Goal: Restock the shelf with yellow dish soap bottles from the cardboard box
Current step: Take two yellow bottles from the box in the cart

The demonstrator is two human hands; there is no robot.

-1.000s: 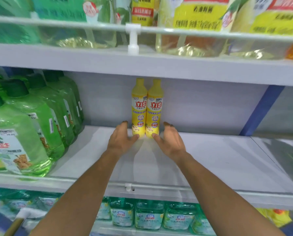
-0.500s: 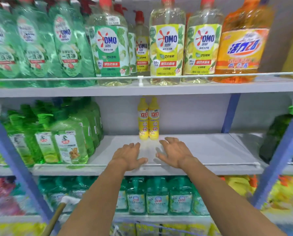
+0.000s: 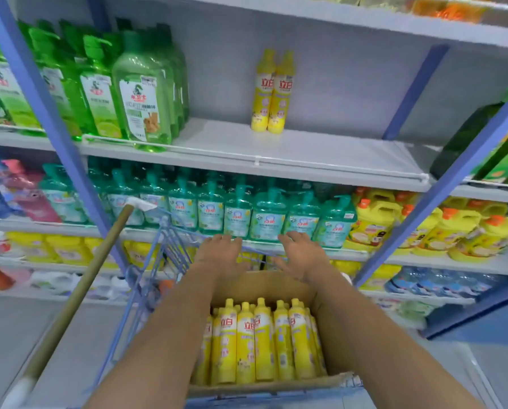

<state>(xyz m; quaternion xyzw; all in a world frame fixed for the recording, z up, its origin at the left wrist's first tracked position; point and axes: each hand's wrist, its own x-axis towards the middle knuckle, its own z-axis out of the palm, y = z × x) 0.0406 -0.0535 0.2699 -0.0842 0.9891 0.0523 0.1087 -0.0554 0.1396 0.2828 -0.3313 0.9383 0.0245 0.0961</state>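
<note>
Two yellow dish soap bottles [image 3: 272, 93] stand upright side by side at the back of the grey shelf [image 3: 320, 157]. Below me, an open cardboard box [image 3: 332, 329] holds several yellow dish soap bottles [image 3: 261, 340] standing upright. My left hand [image 3: 222, 255] and my right hand [image 3: 301, 255] hover over the box's far edge, fingers spread, palms down, holding nothing. Both are well below the shelf.
Green soap bottles [image 3: 142, 95] fill the shelf's left part. Teal pump bottles [image 3: 238, 214] line the shelf below, yellow jugs [image 3: 423, 228] to their right. A blue wire cart [image 3: 164, 252] carries the box. A wooden broom handle [image 3: 79, 290] leans at left. Blue uprights [image 3: 441, 187] frame the bay.
Both hands have drawn back from the two shelved bottles and dropped down over the box. The view has tilted downward, bringing the box and cart into sight.
</note>
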